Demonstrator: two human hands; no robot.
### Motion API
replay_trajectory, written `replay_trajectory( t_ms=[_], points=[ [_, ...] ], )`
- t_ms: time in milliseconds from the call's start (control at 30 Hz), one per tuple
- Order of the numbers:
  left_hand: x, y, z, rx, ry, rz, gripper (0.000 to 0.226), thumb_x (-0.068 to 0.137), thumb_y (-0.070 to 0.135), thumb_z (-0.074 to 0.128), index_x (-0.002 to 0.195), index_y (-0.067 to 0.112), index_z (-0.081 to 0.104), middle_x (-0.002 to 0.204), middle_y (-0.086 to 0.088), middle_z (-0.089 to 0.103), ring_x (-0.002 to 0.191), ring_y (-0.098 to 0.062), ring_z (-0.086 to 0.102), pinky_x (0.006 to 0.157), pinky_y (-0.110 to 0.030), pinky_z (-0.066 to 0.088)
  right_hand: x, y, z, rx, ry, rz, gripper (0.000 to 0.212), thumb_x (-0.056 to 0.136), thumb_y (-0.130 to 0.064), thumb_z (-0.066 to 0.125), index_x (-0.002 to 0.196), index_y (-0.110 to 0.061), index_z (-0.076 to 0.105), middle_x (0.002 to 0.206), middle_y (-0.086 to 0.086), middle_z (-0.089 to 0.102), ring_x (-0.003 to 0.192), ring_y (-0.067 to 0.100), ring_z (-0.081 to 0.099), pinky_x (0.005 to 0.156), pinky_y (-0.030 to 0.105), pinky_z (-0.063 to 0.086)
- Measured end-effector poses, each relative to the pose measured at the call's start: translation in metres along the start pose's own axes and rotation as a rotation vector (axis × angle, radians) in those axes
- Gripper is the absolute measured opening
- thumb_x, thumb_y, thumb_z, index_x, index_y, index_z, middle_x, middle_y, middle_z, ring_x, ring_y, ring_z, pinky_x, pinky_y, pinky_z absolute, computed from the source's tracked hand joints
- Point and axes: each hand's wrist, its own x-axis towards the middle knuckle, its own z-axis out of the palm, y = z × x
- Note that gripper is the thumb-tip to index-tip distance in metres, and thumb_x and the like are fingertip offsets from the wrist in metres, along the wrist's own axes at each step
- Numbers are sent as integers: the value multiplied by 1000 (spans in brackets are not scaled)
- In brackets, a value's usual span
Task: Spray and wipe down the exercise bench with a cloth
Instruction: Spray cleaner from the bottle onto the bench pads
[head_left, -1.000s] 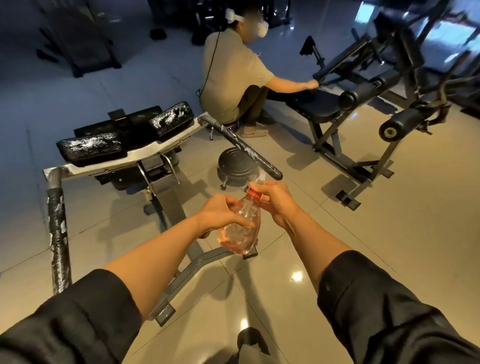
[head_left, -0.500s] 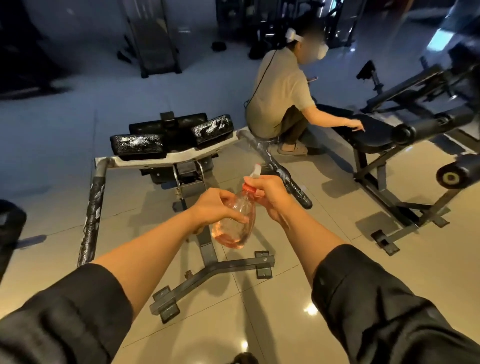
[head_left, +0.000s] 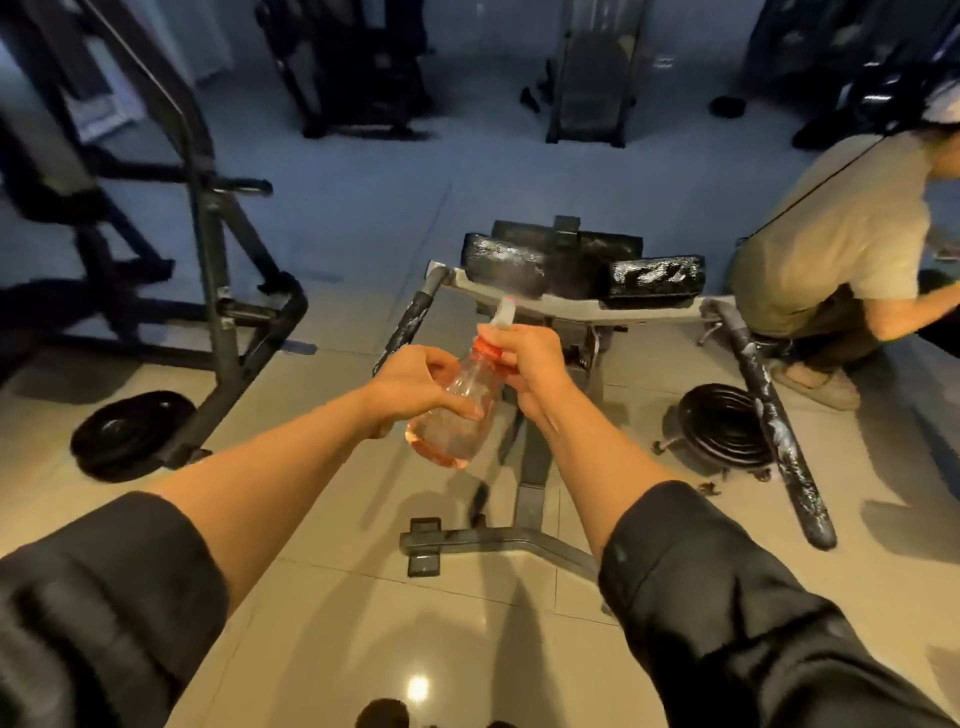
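Bottle (head_left: 457, 410) between both hands, seemingly gripped.

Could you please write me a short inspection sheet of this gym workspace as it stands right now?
Surface: glossy beige tiled floor with light reflections.
Job's things: exercise bench with two black pads that look wet or glossy; spray bottle of pinkish liquid, nozzle towards the pads. No cloth seen.
Clutter: weight plate lying on the floor at left; low round black stool on castors at right.
Grippers: left hand holds the bottle's body; right hand grips the neck and trigger.
Cables: a thin dark cord runs across the other person's back.
Surroundings: second person crouching at right; dark gym machines at left and behind.
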Motion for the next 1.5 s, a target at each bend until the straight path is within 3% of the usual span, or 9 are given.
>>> replay_trajectory(
  t_ms=[200, 300, 467, 700, 800, 933, 1200, 1333, 1500],
  points=[
    [-10, -22, -29, 37, -49, -10, 51, 62, 24, 89, 107, 11, 70, 101, -8, 71, 98, -24, 65, 91, -44, 54, 6, 21, 30, 11, -37, 10, 12, 83, -8, 71, 76, -6, 61, 49, -5, 58, 40, 1, 49, 55, 20, 44],
    [-24, -48, -42, 21, -18, -38, 51, 63, 20, 89, 108, 11, 69, 100, -6, 69, 97, -23, 65, 88, -39, 55, -7, 37, 53, -4, -30, 41, 9, 84, -6, 69, 81, -4, 61, 59, 0, 58, 36, 0, 45, 49, 18, 42],
    [-66, -124, -91, 21, -118, -71, 50, 61, 17, 89, 106, 10, 67, 99, -8, 68, 93, -21, 63, 82, -34, 54, -44, 97, 125, -80, -32, 88, 8, 83, -6, 71, 81, -5, 64, 66, 4, 64, 61, 12, 62, 66, 24, 54],
    [-110, -184, -142, -11, -173, -59, 44, 63, 9, 87, 102, 12, 66, 91, 0, 65, 85, -13, 60, 68, -20, 48, -80, 151, 194, -46, 36, 73, 6, 84, -8, 70, 86, -6, 65, 66, 0, 65, 61, 8, 62, 66, 22, 52],
    [-129, -212, -164, -5, -231, -56, 44, 62, 8, 87, 102, 8, 69, 90, -2, 67, 79, -11, 60, 68, -22, 49, -102, 178, 221, -29, 97, 82, 12, 87, -10, 68, 79, -12, 60, 52, -8, 59, 50, 1, 56, 65, 20, 50],
    [-141, -235, -178, -37, -335, -40, 43, 63, 8, 87, 102, 10, 70, 89, -1, 70, 84, -15, 64, 71, -25, 52, -123, 195, 240, -35, 186, 97, 8, 84, -10, 71, 84, -11, 63, 67, -2, 65, 64, 9, 62, 68, 23, 54],
    [-111, -221, -203, -101, -344, 56, 46, 65, 8, 86, 109, 8, 69, 100, -7, 70, 90, -16, 64, 78, -27, 52, -99, 165, 260, -53, 243, -22, 14, 83, -12, 74, 75, -14, 63, 64, -4, 65, 57, 5, 60, 53, 16, 46],
    [-67, -199, -224, -85, -333, 148, 47, 65, 10, 86, 108, 13, 67, 97, -1, 67, 90, -14, 62, 72, -21, 49, -59, 135, 266, -32, 210, -114, 11, 83, -12, 74, 88, -8, 65, 74, 0, 66, 68, 8, 64, 67, 23, 52],
    [20, -174, -249, -111, -268, 182, 62, 62, 15, 89, 115, 16, 57, 101, -4, 65, 92, -17, 62, 81, -33, 53, 18, 95, 269, -55, 170, -182, 19, 83, -16, 73, 100, -12, 67, 86, -1, 67, 85, 11, 64, 75, 29, 51]
  ],
)
